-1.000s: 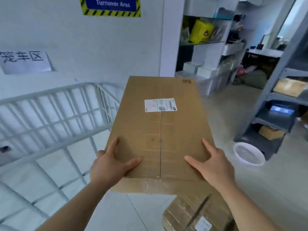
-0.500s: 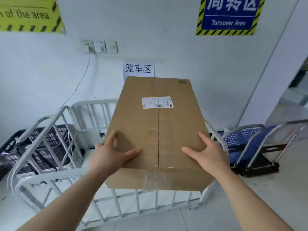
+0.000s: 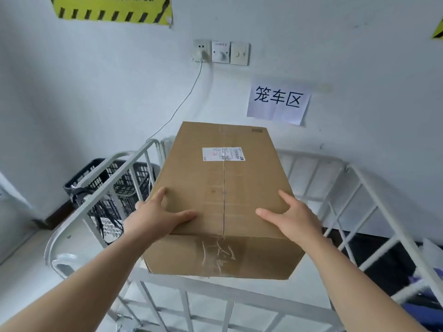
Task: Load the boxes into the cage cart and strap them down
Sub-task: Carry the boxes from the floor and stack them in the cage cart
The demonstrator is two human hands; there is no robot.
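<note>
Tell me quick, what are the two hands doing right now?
Left hand: holding the box by its left side, thumb on top.
Right hand: holding the same box by its right side.

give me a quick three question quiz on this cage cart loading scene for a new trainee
1. True or false: the cardboard box already rests on the floor of the cage cart.
2. Pick one: from the person's viewpoint, the black crate stands
A. outside the cart, on its left
B. outside the cart, on its right
C. inside the cart
3. Fill in: the shipping label is stuck on the box's ___ face.

Key
1. False: the left hand and right hand hold it in the air above the cart's near rail.
2. A
3. top
</note>
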